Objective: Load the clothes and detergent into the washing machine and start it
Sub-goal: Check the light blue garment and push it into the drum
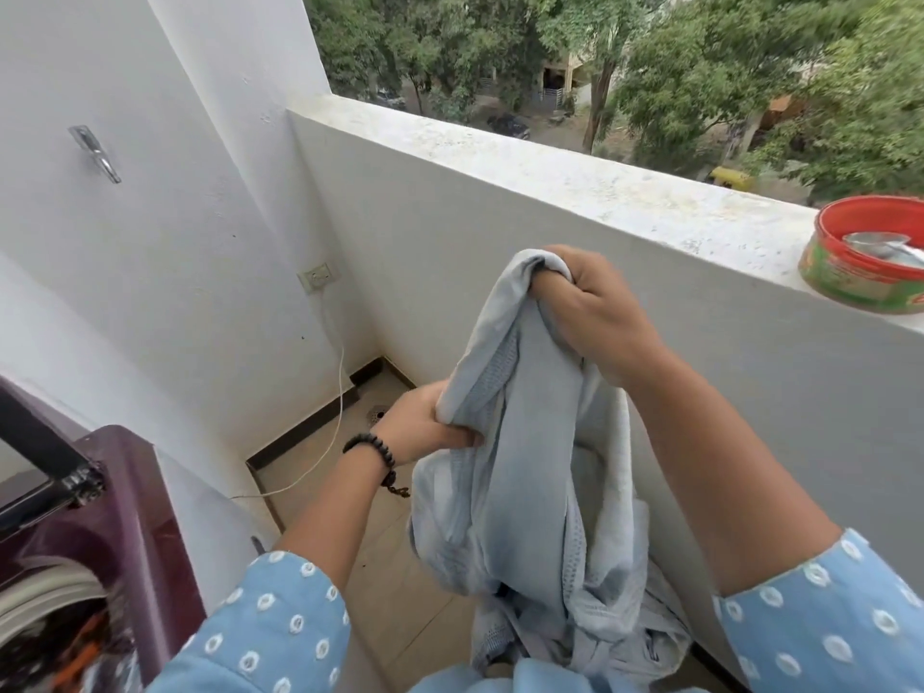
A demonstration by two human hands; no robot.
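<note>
A pale blue garment [540,467] hangs in front of me above the balcony floor. My right hand [595,312] grips its top edge, bunched in the fist. Lower and to the left, my left hand [430,422] holds another fold of the same cloth; a dark bead bracelet circles that wrist. The maroon top-loading washing machine [125,502] stands at the lower left with its lid up, and coloured clothes show inside the drum [60,637]. A red and green detergent tin [870,252] sits open on the parapet at the right, a metal spoon inside it.
The white parapet wall [550,172] runs across the right, with trees and a street beyond. A wall socket [316,277] feeds a white cable down to the tiled floor [320,452]. A floor drain [377,415] lies in the corner. A metal tap [95,152] juts from the left wall.
</note>
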